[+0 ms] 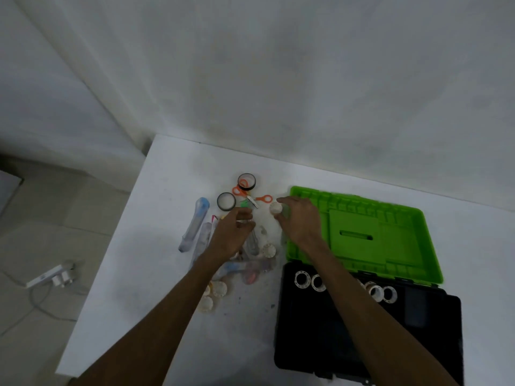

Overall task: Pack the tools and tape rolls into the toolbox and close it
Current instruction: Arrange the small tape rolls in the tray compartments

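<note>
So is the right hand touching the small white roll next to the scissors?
Touching. The head view shows the right hand with its fingertips curled round the small white roll, with no gap visible between them.

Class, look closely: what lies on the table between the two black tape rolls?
In the head view, the orange-handled scissors lie between the far black tape roll and the near one.
</note>
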